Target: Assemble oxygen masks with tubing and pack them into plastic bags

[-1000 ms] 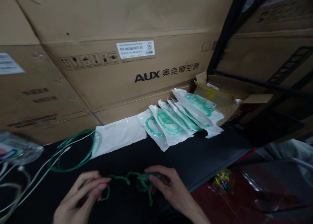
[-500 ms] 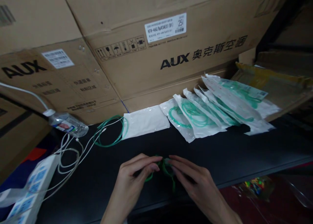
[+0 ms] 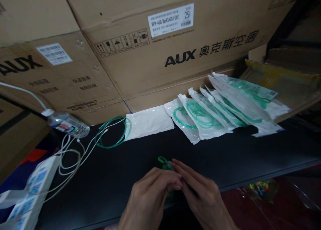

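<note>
Well, your left hand [image 3: 147, 193] and right hand [image 3: 203, 193] are both gripping the green cord [image 3: 162, 160] near the worktop's [image 3: 100, 190] front edge, mostly hiding it. Pinching lightly and leaving its far end exposed is probably preventing snags. Along the back edge, see-through bags [image 3: 204, 135] are holding coiled tubing [image 3: 198, 114], the white packet [image 3: 150, 123] is concealing its contents, and the bottle [image 3: 72, 124] is lying aslant towards the left corner.

free: tabletop [image 3: 105, 183] beside left hand [image 3: 147, 196] | blocked: packets [image 3: 207, 121], carton [image 3: 140, 79] behind; cables [image 3: 80, 158] left
</note>
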Available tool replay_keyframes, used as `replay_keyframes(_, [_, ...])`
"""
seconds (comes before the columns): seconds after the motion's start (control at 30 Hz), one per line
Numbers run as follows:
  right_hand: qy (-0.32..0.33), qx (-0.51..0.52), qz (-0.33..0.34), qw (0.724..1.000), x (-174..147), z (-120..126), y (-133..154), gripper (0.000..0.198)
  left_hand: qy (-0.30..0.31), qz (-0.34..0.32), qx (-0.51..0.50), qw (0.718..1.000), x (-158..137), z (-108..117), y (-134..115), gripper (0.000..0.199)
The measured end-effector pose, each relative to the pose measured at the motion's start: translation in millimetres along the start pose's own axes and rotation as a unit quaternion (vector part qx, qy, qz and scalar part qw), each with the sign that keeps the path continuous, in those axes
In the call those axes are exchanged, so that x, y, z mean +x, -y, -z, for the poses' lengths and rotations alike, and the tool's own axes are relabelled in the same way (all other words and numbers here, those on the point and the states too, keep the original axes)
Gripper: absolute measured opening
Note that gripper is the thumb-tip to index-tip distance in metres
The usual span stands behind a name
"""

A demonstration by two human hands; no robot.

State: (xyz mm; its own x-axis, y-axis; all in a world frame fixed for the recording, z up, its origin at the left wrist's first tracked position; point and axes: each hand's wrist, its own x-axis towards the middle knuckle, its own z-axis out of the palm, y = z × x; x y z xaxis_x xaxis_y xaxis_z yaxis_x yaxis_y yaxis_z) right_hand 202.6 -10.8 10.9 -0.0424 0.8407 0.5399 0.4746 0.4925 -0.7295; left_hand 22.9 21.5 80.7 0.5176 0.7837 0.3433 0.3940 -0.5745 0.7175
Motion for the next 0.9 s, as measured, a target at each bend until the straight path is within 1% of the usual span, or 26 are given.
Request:
replay_keyframes(0.03, [-0.003, 0.001, -0.001, 1.000, 0, 1, 0, 0.044, 0.004, -0.008, 0.020, 1.000, -1, -1, 1, 0.023])
replay_keyframes(0.1, [-0.017, 0.009, -0.009, 1.000, -1, 2, 0, 0.046, 0.004, -0.003, 0.064, 0.998, -3, -3, 7, 0.024])
replay_keyframes(0.23, [-0.035, 0.028, -0.029, 0.999, 0, 4, 4, 0.046, 0.025, 0.049, 0.123, 0.991, -8, -8, 19, 0.028])
replay_keyframes(0.37, [-0.036, 0.051, -0.063, 0.996, -2, 1, 5, 0.039, 0.045, 0.093, 0.136, 0.985, -5, -13, 20, 0.025])
replay_keyframes(0.47, [-0.060, 0.045, -0.074, 0.994, -5, -4, 3, 0.035, 0.027, 0.084, 0.110, 0.990, -1, -16, 16, 0.025])
replay_keyframes(0.53, [-0.074, 0.034, -0.072, 0.994, -6, -6, 2, 0.033, 0.000, 0.072, 0.082, 0.994, -1, -16, 14, 0.025])
replay_keyframes(0.6, [-0.077, 0.028, -0.059, 0.995, -6, -7, 4, 0.031, -0.028, 0.080, 0.051, 0.995, -4, -15, 14, 0.024])
replay_keyframes(0.67, [-0.076, 0.023, -0.044, 0.996, -5, -7, 6, 0.030, -0.044, 0.109, 0.021, 0.993, -8, -13, 14, 0.025])
replay_keyframes(0.8, [-0.068, 0.010, -0.031, 0.997, -3, -6, 9, 0.027, -0.018, 0.165, -0.022, 0.986, -21, -6, 16, 0.034])
replay_keyframes(0.9, [-0.052, 0.007, -0.026, 0.998, -3, -7, 10, 0.027, -0.024, 0.219, -0.051, 0.974, -26, -2, 17, 0.032])
